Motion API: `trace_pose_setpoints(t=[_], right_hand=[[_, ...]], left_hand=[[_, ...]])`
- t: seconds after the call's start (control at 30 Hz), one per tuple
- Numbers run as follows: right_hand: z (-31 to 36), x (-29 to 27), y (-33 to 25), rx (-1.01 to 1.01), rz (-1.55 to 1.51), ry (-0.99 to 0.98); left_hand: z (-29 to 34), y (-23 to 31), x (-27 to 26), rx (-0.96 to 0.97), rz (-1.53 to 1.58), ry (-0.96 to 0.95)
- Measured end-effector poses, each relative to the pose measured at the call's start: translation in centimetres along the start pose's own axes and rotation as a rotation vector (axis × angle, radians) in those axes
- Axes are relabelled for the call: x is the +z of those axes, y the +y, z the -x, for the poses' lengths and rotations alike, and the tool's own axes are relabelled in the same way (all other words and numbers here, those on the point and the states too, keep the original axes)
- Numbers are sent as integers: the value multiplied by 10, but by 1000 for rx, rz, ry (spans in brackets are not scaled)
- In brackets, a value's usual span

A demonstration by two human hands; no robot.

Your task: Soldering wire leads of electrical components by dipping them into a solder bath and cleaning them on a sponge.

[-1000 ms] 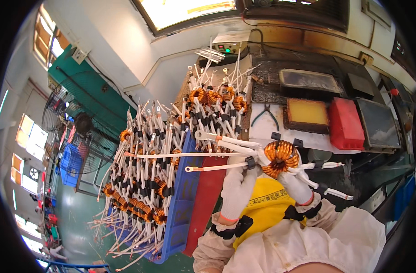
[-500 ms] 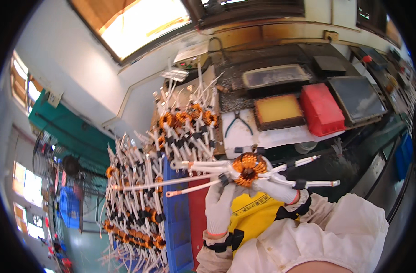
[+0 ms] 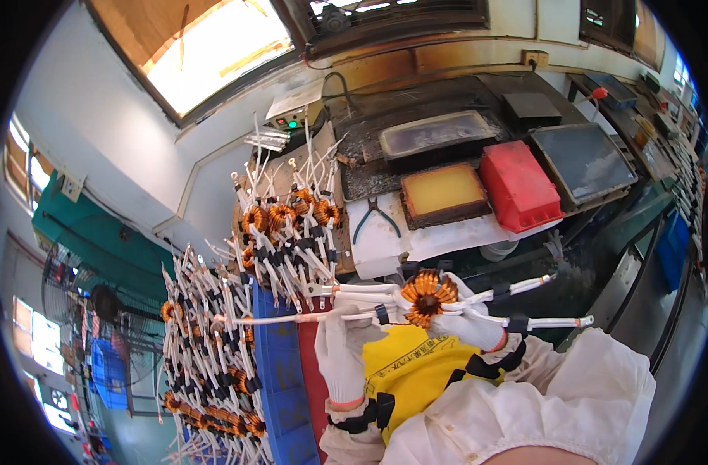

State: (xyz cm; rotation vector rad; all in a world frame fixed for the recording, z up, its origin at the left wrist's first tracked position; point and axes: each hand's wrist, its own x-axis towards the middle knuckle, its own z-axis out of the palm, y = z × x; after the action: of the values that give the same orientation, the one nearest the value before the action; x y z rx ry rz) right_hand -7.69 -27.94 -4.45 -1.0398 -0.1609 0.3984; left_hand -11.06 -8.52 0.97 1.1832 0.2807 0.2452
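A copper-wound toroidal coil (image 3: 429,298) with white-sleeved leads is held level in front of me. My right hand (image 3: 478,329), in a white glove, grips it by its right side and right-hand leads; the coil and leads hide part of the fingers. My left hand (image 3: 342,353), also gloved, has its fingers closed around the left-hand leads (image 3: 361,316), beside a black band. One long lead (image 3: 268,319) runs out past that hand to the left. Black bands also wrap the right leads, which end in metal lugs.
Many similar coils (image 3: 284,217) with white leads are heaped at left, beside blue bins (image 3: 284,395). On the bench are pliers (image 3: 375,221), a tray of yellowish material (image 3: 445,192), a red bin (image 3: 519,186) and a dark tray (image 3: 585,167). A fan (image 3: 106,302) stands far left.
My left hand has shifted left along the leads, away from the coil, and the short lower lead no longer shows apart. The surroundings have shifted left in view. My right hand still grips the coil.
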Motion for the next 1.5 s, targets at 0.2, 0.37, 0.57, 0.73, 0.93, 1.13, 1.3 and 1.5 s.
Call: trace_pose_setpoints(t=[0.2,0.37,0.57,0.73,0.93,1.13,1.3,1.5], right_hand=[[2,-12,0,-21,58,49],[9,-37,0,121,243,114],[12,-27,-16,72,246,143],[10,-26,-19,-55,26,118],[5,-40,-29,-8,-174,64],[3,-48,-27,-41,14,54],[7,-49,-36,-34,-52,-20],[8,-31,-40,-42,-122,95]], left_hand=[[-7,-16,7,-194,420,-57],[-5,-15,13,-25,126,-2],[-1,-7,16,-177,117,-42],[-3,-16,-10,-279,-47,-201],[-20,-24,-39,-93,224,118],[-31,-7,-52,-32,123,218],[-43,0,-96,-73,513,98],[-55,8,-68,39,707,200]])
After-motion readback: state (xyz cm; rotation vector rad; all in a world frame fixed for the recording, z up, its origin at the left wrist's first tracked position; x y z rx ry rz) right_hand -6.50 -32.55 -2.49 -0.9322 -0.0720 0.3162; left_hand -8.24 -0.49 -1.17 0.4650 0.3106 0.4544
